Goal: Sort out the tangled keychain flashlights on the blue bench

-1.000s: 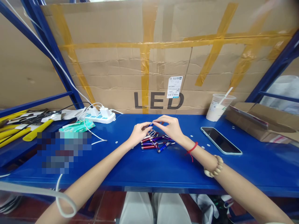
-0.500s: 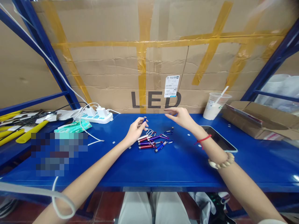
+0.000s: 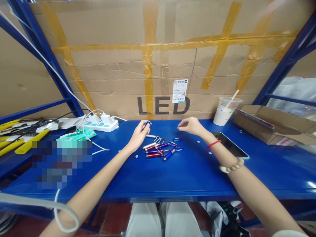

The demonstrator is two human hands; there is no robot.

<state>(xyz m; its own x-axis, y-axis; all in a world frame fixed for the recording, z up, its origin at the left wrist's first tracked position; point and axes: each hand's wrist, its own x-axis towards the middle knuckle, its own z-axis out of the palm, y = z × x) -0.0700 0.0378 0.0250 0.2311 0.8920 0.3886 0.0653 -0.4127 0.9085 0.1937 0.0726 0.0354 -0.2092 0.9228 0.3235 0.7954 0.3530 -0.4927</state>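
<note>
My left hand [image 3: 140,133] is closed around a small blue flashlight [image 3: 147,123], whose end shows at the fingertips. Below and right of that hand lies a pile of small metal flashlights with carabiner clips: a red one [image 3: 153,155], a blue one [image 3: 169,155], and several purple and silver ones. My right hand [image 3: 191,126] hovers to the right of the pile with its fingertips pressed together; whatever they hold, if anything, is too small to make out. Beneath its fingers a blue carabiner [image 3: 177,139] rests on the blue table [image 3: 148,181].
At the left are a power strip [image 3: 103,125] with chargers and cables, a green packet [image 3: 79,134] and yellow-handled items [image 3: 32,142]. On the right stand a drink cup [image 3: 223,113], a tablet [image 3: 233,144] and an open cardboard box [image 3: 261,130].
The fingers of my right hand have closed together from a spread pose, and the small piece near the blue carabiner is gone from the table. My left hand has shifted slightly left.
</note>
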